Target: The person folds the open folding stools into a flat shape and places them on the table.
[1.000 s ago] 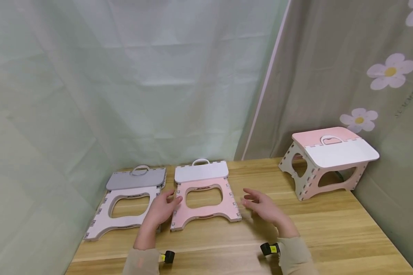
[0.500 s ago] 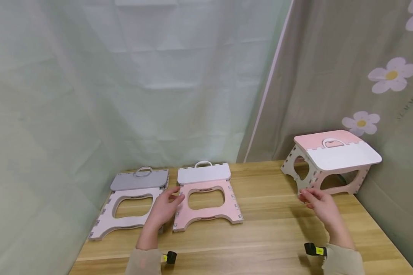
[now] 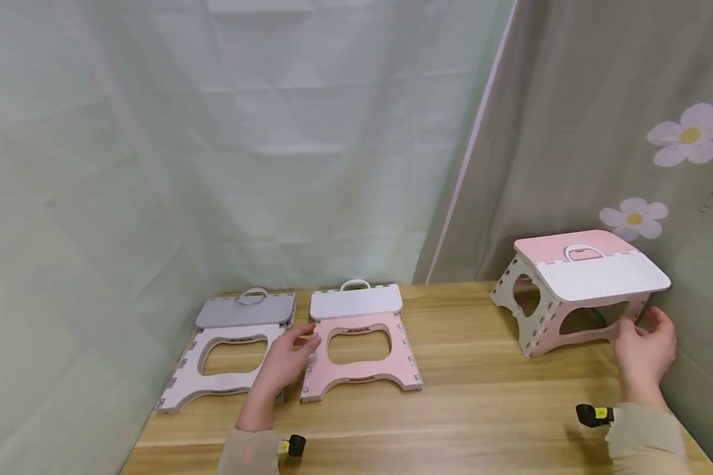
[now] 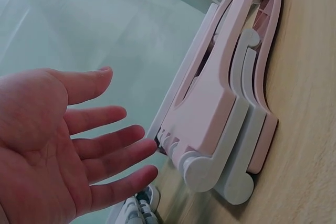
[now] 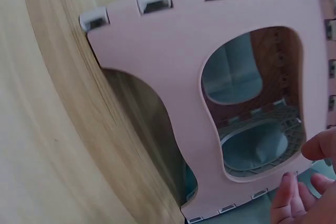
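Note:
My left hand (image 3: pixel 285 359) hovers between two folded step stools, fingers spread and nothing held. Its fingertips overlap the left edge of the pink-and-white folded stool (image 3: pixel 362 370) in the head view; in the left wrist view they are apart from this stool (image 4: pixel 205 114). A grey-and-white folded stool (image 3: pixel 246 313) lies to the left of that hand. At the back right stands an unfolded pink-and-white stool (image 3: pixel 603 277). My right hand (image 3: pixel 646 346) is at its right front leg. In the right wrist view, thumb and fingers are parted right at the edge of its pink side panel (image 5: pixel 184 98).
The stools are on a wooden tabletop (image 3: pixel 451 409). A pale green curtain (image 3: pixel 309 165) hangs behind it, and a grey-brown curtain with flowers (image 3: pixel 546 132) rises behind the unfolded stool. Each wrist wears a small black camera (image 3: pixel 588 415).
My right hand has swept rightward from beside the pink folded stool to the unfolded stool's right leg. The left hand has stayed nearly in place. The head view has shifted slightly.

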A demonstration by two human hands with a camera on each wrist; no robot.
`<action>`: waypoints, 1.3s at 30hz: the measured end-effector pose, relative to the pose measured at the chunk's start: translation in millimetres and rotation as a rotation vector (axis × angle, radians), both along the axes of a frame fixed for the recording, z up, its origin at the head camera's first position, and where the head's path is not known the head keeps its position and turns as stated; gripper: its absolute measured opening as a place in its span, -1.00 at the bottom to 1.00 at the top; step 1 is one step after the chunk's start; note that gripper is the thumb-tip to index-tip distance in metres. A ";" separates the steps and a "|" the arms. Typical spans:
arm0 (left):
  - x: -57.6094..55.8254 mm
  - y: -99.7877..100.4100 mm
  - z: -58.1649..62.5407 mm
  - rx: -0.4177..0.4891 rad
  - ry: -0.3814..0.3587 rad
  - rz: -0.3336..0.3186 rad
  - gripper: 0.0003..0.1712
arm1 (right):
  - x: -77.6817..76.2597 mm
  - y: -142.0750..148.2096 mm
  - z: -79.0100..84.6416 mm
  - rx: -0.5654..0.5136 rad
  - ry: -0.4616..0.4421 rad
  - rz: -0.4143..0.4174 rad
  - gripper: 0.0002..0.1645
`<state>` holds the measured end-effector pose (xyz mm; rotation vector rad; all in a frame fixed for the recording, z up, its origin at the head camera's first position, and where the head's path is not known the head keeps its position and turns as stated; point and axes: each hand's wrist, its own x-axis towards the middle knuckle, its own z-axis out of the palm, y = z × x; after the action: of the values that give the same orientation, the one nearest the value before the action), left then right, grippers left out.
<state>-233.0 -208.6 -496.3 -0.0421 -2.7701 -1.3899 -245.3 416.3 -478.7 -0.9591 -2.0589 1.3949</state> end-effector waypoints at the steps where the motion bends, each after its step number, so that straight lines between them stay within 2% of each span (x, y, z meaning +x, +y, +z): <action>1: 0.4 -0.2 -0.2 0.001 0.001 0.001 -0.47 | -1.9 2.1 0.4 0.012 -0.010 0.004 -0.17; 5: 1.1 -0.9 0.3 0.008 0.013 0.002 -0.49 | -9.4 9.9 1.3 0.017 -0.041 0.044 -0.08; 10: 0.5 -2.7 0.8 0.002 0.020 0.002 -0.50 | -16.6 15.0 0.8 0.006 -0.046 0.095 -0.05; 16: -1.7 -4.2 1.3 0.008 0.017 0.003 -0.51 | -20.7 16.7 0.6 -0.015 -0.043 0.098 -0.05; 22: -3.6 -6.6 0.9 0.018 0.012 0.014 -0.49 | -25.7 14.5 0.9 0.058 -0.035 0.087 -0.04; 32: -3.9 -8.4 -0.4 0.030 0.018 0.018 -0.50 | -24.9 8.9 -10.4 0.168 -0.086 0.096 -0.12; 39: -3.9 -8.3 -0.1 0.034 0.005 0.022 -0.50 | -19.9 -4.3 -12.3 0.130 -0.128 0.134 -0.11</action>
<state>-236.9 -216.9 -496.4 -0.0143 -2.7333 -1.4289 -265.1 412.0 -491.0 -0.8911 -2.3153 1.2750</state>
